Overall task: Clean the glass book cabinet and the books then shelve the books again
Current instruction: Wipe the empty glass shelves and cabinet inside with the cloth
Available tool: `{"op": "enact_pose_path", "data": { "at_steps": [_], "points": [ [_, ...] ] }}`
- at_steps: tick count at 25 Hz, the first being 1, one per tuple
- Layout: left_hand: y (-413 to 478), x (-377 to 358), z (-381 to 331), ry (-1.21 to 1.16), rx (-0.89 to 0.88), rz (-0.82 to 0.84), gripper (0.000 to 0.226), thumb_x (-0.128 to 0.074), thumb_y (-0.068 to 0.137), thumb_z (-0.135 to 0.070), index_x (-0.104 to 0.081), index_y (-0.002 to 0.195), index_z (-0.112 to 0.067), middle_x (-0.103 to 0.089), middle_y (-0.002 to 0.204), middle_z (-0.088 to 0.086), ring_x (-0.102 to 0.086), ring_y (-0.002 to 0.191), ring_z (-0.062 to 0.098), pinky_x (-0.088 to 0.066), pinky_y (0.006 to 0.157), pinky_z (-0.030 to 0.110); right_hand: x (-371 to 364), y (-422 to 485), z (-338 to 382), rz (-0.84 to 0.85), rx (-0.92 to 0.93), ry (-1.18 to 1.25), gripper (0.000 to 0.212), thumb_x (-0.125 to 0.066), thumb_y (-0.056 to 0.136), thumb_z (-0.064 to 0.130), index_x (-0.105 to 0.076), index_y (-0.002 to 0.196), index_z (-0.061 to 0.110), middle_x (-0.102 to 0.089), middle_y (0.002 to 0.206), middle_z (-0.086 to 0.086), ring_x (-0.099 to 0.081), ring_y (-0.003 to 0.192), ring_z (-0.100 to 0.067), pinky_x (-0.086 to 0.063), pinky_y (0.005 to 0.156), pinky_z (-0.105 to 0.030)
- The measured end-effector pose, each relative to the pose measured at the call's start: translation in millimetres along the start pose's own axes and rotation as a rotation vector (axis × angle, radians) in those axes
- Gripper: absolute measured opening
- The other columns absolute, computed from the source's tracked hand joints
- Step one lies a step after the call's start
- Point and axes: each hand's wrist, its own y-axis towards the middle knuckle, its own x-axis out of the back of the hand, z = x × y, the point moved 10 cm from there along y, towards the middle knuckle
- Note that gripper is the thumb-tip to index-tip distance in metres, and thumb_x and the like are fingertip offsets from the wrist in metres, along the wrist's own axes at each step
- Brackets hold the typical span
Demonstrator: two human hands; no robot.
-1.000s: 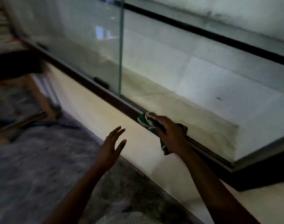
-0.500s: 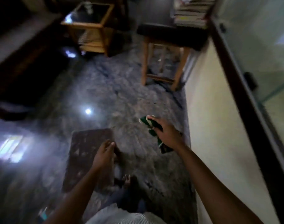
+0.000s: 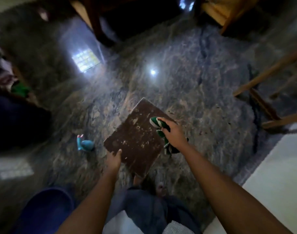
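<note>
The grey marble floor (image 3: 203, 85) with pale veins fills almost all of the view, and it is shiny: a window shows as a bright reflection (image 3: 85, 60) at the upper left, and 1 small round light spot (image 3: 152, 71) lies near the middle. Along the lower right runs a white flat surface (image 3: 276, 174); I cannot tell if it is a wall or a part of the cabinet. At the lower left there is a big round dark blue thing (image 3: 48, 211), blurred, which I cannot name. At the right edge stand the wooden legs and bars of a stool (image 3: 269, 71).

The book (image 3: 136, 141) is in front of my knees, above the floor, with 1 corner pointing away from me. Its cover is dark brown and much worn, with many pale scratches. My left hand (image 3: 113, 160) holds it at the near left edge, the thumb lying on top of the cover; the other fingers are hidden under it. My right hand (image 3: 174, 132) is closed around a green and white cloth (image 3: 157, 123) over the right edge of the book. The bunched end of the cloth is over the cover, but I cannot tell if it touches.

On the floor to the left of the book, apart from it, lies a small light blue thing (image 3: 85, 144) with a pink end.
</note>
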Motion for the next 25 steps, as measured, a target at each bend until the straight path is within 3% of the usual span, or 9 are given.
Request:
{"op": "enact_pose_path", "data": {
  "at_steps": [3, 6, 8, 11, 14, 16, 21, 25],
  "points": [
    [-11.2, -10.4, 1.8, -0.193, 0.071, -0.045, 0.035, -0.047, 0.097, -0.012, -0.048, 0.131, -0.002, -0.054, 0.131, 0.013, -0.052, 0.119, 0.03, -0.039, 0.105, 0.046, -54.8, 24.2, -19.7, 0.164, -0.026, -0.041, 0.052, -0.054, 0.093, 0.016, -0.038, 0.142, 0.021, -0.041, 0.144, -0.01, -0.038, 0.132, -0.025, -0.029, 0.108, -0.032],
    [-1.9, -20.6, 21.7, -0.336, 0.172, -0.124, 0.037, -0.048, 0.097, -0.017, -0.043, 0.132, -0.006, -0.053, 0.126, 0.006, -0.051, 0.115, 0.023, -0.039, 0.104, 0.044, -100.5, 51.8, -55.9, 0.397, -0.064, -0.188, 0.067, -0.054, 0.091, 0.04, -0.022, 0.148, 0.026, -0.024, 0.154, -0.008, -0.023, 0.14, -0.027, -0.024, 0.113, -0.039],
    [11.9, -30.0, 33.4, -0.457, 0.202, -0.144, 0.051, -0.061, 0.09, -0.028, -0.043, 0.134, -0.01, -0.053, 0.132, 0.004, -0.052, 0.116, 0.023, -0.041, 0.102, 0.042, -86.7, 83.4, -74.7, 0.306, -0.101, -0.192, 0.062, -0.054, 0.092, 0.034, -0.028, 0.147, 0.02, -0.027, 0.152, -0.009, -0.024, 0.14, -0.025, -0.023, 0.111, -0.034],
    [41.9, -37.8, 66.9, -0.59, 0.274, -0.31, 0.086, -0.08, 0.062, -0.051, -0.04, 0.133, -0.022, -0.056, 0.127, 0.005, -0.057, 0.111, 0.028, -0.046, 0.096, 0.051, -57.2, 127.1, -100.1, 0.129, -0.16, -0.207, 0.061, -0.056, 0.091, 0.035, -0.034, 0.143, 0.011, -0.035, 0.145, -0.015, -0.033, 0.134, -0.03, -0.029, 0.108, -0.036],
    [47.7, -41.3, 65.5, -0.728, 0.289, -0.431, 0.087, -0.083, 0.057, -0.048, -0.043, 0.13, -0.021, -0.057, 0.122, 0.004, -0.057, 0.108, 0.028, -0.047, 0.094, 0.054, -60.9, 162.2, -131.3, 0.152, -0.289, -0.192, 0.069, -0.057, 0.087, 0.048, -0.037, 0.14, 0.009, -0.04, 0.142, -0.017, -0.037, 0.131, -0.031, -0.033, 0.108, -0.04],
    [48.5, -40.3, 63.0, -0.761, 0.288, -0.448, 0.094, -0.087, 0.045, -0.051, -0.052, 0.126, -0.018, -0.062, 0.119, 0.007, -0.061, 0.104, 0.028, -0.05, 0.09, 0.053, -68.7, 179.8, -145.8, 0.205, -0.374, -0.107, 0.06, -0.061, 0.084, 0.049, -0.052, 0.127, 0.009, -0.056, 0.127, -0.015, -0.05, 0.119, -0.031, -0.041, 0.101, -0.041],
    [40.0, -35.4, 41.8, -0.822, 0.271, -0.477, 0.049, -0.076, 0.076, -0.029, -0.058, 0.119, -0.012, -0.065, 0.11, 0.013, -0.062, 0.097, 0.03, -0.053, 0.08, 0.045, -74.5, 182.7, -165.0, 0.302, -0.507, 0.21, 0.049, -0.067, 0.081, 0.046, -0.06, 0.113, 0.009, -0.065, 0.109, -0.01, -0.062, 0.097, -0.025, -0.052, 0.087, -0.039],
    [40.7, -23.5, -13.2, -0.813, 0.218, -0.468, 0.043, -0.074, 0.079, -0.023, -0.06, 0.118, -0.011, -0.065, 0.11, 0.015, -0.062, 0.098, 0.032, -0.052, 0.072, 0.038, -57.3, 176.2, -169.2, 0.265, -0.611, 0.346, 0.053, -0.07, 0.077, 0.049, -0.06, 0.114, 0.013, -0.065, 0.11, -0.008, -0.063, 0.098, -0.026, -0.053, 0.086, -0.041]
  ]
}}
